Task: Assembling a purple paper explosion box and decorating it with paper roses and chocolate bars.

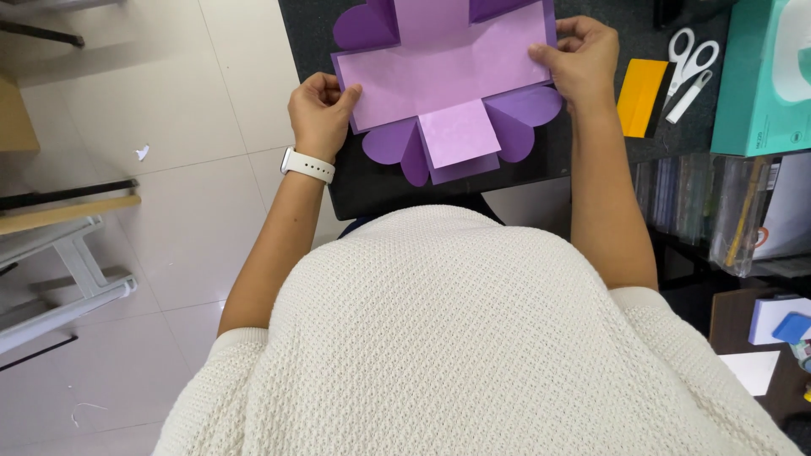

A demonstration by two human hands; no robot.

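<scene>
Head view, looking down over a cream knitted sweater (473, 338) to a dark table (372, 190).

Purple paper craft (448, 80) lay flat on the table, directly in front of the person: a pale lilac cross-shaped sheet over a darker purple layer with rounded heart-like flaps at the corners. One small lilac square flap pointed toward the person.

Left hand (321, 114) gripped the left edge of the paper craft, thumb on top, fingers curled under or against the edge. A white watch (307, 165) sat on that wrist.

Right hand (579, 59) pinched the right edge of the same piece, thumb and fingertips pressed on the lilac layer. Both hands closed on the paper, neither loose.

Right of the right hand, on the table: an orange card (639, 95) with a black strip along one side, then white-handled scissors (691, 57), close beside each other. A teal box (764, 76) stood further right, at the table's end.

Pale tiled floor (169, 101) on the left, with a small white scrap (142, 153) lying on it
</scene>
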